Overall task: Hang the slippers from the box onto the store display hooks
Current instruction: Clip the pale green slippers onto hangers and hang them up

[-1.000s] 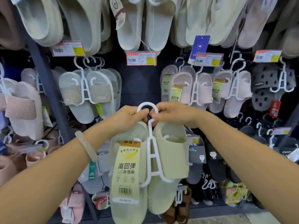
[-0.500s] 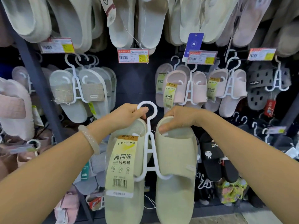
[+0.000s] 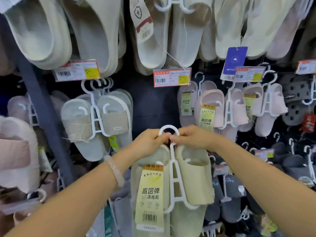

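Observation:
A pair of pale green slippers hangs on a white plastic hanger with a yellow label on the left slipper. My left hand pinches the base of the hanger's hook loop from the left. My right hand pinches the same spot from the right. The pair is held in front of a dark gap in the display wall, below a red price tag. The display hook behind that tag is not visible.
Beige fabric slippers hang to the left of the gap and pink pairs to the right. Large cream slippers fill the row above. Dark grey slippers hang far right. A grey upright post runs on the left.
My right hand left the right slipper's toe and returned to the hanger's neck beside the left hand. The pair sits closer to the wall gap.

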